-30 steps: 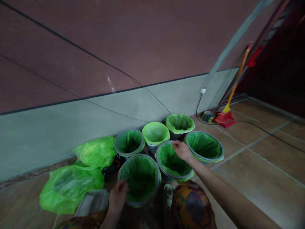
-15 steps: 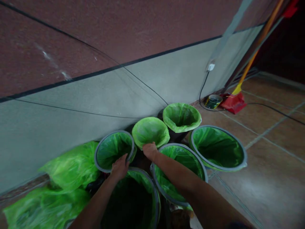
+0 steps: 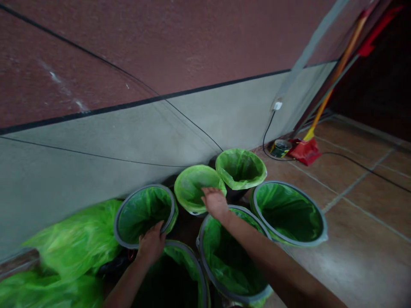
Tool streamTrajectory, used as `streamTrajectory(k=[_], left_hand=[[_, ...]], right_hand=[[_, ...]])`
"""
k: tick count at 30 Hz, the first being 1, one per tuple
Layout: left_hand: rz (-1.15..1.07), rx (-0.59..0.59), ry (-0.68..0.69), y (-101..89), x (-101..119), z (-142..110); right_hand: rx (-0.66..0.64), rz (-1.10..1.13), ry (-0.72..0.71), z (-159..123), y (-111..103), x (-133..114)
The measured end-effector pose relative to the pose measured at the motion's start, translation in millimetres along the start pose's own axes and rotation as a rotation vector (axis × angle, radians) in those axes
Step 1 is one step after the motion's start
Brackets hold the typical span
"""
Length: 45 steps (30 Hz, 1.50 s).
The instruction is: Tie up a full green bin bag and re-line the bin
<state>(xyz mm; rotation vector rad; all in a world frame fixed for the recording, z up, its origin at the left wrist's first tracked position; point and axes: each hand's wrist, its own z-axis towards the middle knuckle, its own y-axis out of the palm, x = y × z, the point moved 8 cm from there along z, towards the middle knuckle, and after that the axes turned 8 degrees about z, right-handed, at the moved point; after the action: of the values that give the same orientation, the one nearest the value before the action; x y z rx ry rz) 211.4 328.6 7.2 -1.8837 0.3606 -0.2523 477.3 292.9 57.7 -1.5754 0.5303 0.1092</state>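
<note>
My left hand has its fingers hooked over the near rim of a trash bin with a grey rim and a green bag liner. My right hand reaches over the near right edge of a smaller trash bin lined in pale green. Its fingers stretch out above that bin's mouth and look apart, holding nothing visible. Below my forearms stand two more lined bins, a dark-mouthed one and another with a grey rim.
Against the wall sits another lined bin, with a wide grey-rimmed bin to its right. Crumpled green plastic bags lie at left. Farther right are a tin can, a red dustpan and a black cord across the tiles.
My right hand has come off the small bin's near rim and shifted right, its fingers now extended over the mouth. The left bin has moved slightly left with my left hand. The view has shifted.
</note>
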Motion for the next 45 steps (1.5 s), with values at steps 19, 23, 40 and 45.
streamTrajectory(k=[19, 23, 40, 45], left_hand=[[-0.213, 0.251, 0.097, -23.8, 2.2, -21.4], [-0.262, 0.279, 0.083, -21.8, -8.6, -36.4], [-0.463, 0.280, 0.025, -4.0, -36.9, -92.5], [-0.457, 0.342, 0.054, -8.9, -37.0, -103.5]], right_hand=[[0.138, -0.239, 0.310, 2.4, -43.5, 138.1], [0.109, -0.196, 0.172, -8.7, -27.6, 90.4], [-0.244, -0.022, 0.232, -8.4, 41.8, 56.0], [-0.256, -0.010, 0.209, -14.7, 38.7, 53.3]])
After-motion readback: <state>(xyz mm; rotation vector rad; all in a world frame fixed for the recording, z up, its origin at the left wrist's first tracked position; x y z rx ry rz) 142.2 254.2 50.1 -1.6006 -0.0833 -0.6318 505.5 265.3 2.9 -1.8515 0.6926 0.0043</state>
